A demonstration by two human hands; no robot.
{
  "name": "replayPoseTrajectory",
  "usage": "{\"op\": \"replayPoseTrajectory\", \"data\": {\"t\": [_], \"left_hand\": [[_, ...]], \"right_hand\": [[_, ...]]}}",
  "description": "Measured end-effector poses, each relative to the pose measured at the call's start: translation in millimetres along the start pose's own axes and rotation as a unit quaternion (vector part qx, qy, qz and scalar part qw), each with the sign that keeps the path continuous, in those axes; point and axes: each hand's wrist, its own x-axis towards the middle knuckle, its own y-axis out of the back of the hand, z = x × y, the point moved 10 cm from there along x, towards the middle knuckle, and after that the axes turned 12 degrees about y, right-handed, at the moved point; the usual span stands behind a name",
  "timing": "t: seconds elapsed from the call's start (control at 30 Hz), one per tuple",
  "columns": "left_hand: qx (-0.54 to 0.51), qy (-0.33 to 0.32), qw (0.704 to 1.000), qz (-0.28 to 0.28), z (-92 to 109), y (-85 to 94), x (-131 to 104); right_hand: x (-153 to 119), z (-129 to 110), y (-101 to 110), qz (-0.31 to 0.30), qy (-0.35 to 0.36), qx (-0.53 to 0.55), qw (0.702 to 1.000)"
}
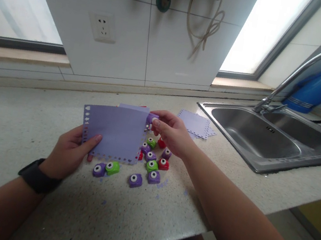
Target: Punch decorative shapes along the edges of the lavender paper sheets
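A: What's under it all?
B: Speckled bench (21, 133), w/ the sink (257, 135) set in it, well R of the purple sheet (114, 132).
A: Sheet's where?
B: Held tilted over the bench, holes along its L & bottom edges. Other punched sheets (193, 123) lie R of it, btwn it & the sink.
A: L hand (70, 147)?
B: Grasping the sheet's lower L edge, thumb in front.
A: R hand (173, 132)?
B: Gripping a purple punch (152, 118) at the sheet's upper R corner; can't tell if paper's in the slot.
A: Smaller bits?
B: Loose punches (135, 180), purple, green & red, below & R of the sheet; tiny scraps (163, 184) below too.
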Motion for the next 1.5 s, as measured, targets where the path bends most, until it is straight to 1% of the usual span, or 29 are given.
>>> {"op": "replayPoseTrajectory", "data": {"t": [0.13,0.33,0.67,0.93,1.07,1.23,1.5], "left_hand": [[-0.019,0.018,1.0,0.012,-3.1,2.2,0.5],[-0.029,0.033,0.999,0.017,-4.6,1.6,-0.1],[-0.032,0.031,0.999,0.021,-5.5,2.0,0.8],[-0.038,0.042,0.998,0.022,-11.1,2.0,-0.3],[-0.042,0.041,0.998,0.025,-8.0,1.6,-1.2],[-0.038,0.053,0.998,0.015,-6.5,-1.2,-3.0],[-0.02,0.036,0.999,0.008,-4.8,-2.8,-4.3]], "right_hand": [[0.3,-2.5,-1.7,0.009,-0.003,0.016,1.0],[-0.1,-0.3,2.4,0.012,-0.011,0.003,1.0],[0.4,-0.3,2.8,0.017,-0.009,0.014,1.0],[0.3,-0.5,2.1,0.007,-0.002,0.009,1.0],[-0.2,0.9,3.7,0.011,-0.009,0.005,1.0],[-0.7,1.0,3.4,0.009,-0.008,0.008,1.0],[-1.1,2.5,0.0,0.006,-0.01,0.031,0.999]]}}
